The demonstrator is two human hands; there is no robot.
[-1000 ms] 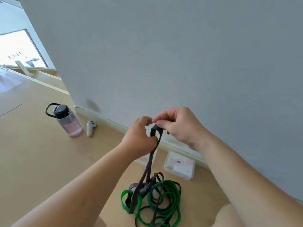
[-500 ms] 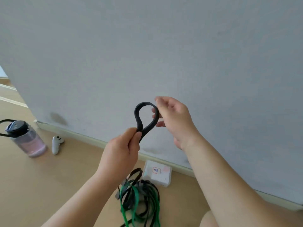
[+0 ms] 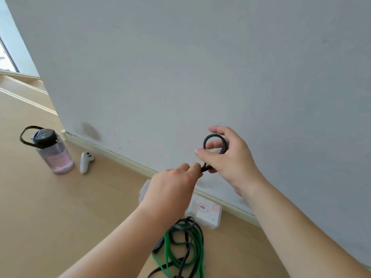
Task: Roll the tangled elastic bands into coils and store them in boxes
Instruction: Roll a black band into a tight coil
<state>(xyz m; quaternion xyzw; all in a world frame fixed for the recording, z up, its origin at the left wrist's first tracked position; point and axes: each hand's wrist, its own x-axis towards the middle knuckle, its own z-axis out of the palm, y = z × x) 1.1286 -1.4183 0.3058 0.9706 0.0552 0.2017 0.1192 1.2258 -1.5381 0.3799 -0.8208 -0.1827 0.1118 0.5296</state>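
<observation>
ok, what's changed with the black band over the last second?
The black elastic band, earlier pinched at its end by both hands, is now bent into a loop. The right hand has fingers through it and the left hand pinches its base. The tangled pile, white box, water bottle and controller stayed put.

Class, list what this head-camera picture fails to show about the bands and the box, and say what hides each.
1. Black band: head view; its run below the left hand's grip is hidden by that hand.
2. Band pile: cut off by the bottom edge, partly behind the left forearm; bands uncountable.
3. White box: left side behind the forearm; label writing too small.
</observation>
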